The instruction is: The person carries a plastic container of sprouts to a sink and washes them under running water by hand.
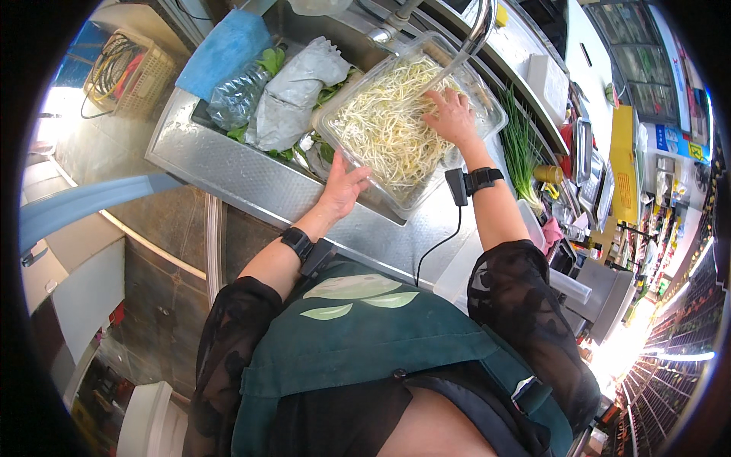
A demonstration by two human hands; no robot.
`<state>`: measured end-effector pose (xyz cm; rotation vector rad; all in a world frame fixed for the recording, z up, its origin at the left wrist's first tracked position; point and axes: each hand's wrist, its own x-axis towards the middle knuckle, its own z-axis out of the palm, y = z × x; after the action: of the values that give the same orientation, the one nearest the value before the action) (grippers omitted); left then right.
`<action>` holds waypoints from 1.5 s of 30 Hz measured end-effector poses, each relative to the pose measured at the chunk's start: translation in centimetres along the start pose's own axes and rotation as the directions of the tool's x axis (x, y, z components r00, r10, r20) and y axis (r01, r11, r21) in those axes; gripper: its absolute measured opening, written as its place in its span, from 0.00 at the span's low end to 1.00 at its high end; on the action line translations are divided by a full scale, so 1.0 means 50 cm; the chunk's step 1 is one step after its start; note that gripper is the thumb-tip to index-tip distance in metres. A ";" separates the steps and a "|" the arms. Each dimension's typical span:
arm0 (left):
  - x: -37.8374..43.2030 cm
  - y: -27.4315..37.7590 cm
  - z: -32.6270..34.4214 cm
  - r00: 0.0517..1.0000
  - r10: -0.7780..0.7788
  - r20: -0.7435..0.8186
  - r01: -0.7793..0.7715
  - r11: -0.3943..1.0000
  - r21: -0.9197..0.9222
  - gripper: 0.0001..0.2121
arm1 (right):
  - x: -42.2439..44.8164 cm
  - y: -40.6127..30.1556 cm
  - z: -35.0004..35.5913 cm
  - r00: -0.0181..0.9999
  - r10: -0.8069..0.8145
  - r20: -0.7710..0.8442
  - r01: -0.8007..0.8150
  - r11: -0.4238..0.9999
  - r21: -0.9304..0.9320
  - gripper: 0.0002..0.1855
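Observation:
A clear plastic tub (pixel 401 209) full of bean sprouts (pixel 388 125) lies across the stainless steel sink (pixel 228 165). Water runs from the chrome faucet (pixel 482 25) onto the sprouts. My left hand (pixel 342 187) is at the tub's near left edge, thumb and fingers spread; whether it grips the edge is unclear. On the right side of the sprouts rests my right hand (pixel 453 117), fingers spread and touching them, just beside the water stream. Left of the tub, a grey plastic bag (pixel 297 91), a clear plastic bag (pixel 237 100) and green leaves (pixel 274 60) sit in the sink.
A blue cloth (pixel 225 51) covers the sink's left corner. Green onions (pixel 522 148) lie right of the tub, near a brown jar (pixel 548 174) and metal trays (pixel 582 151). A beige plastic basket (pixel 145 77) with cables stands at the far left. A black cable hangs from my right wrist strap.

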<state>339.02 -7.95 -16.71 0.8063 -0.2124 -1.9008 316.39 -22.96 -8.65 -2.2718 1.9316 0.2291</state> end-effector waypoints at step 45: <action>0.012 0.004 -0.001 0.996 -0.063 0.069 0.066 0.997 -0.035 0.28 | -0.180 0.017 0.010 0.796 0.453 -0.401 0.009 0.654 0.756 0.19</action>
<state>339.04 -8.54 -16.90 0.7321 -0.1943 -1.9889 314.09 -14.30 -7.25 -1.5998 2.0058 -1.1401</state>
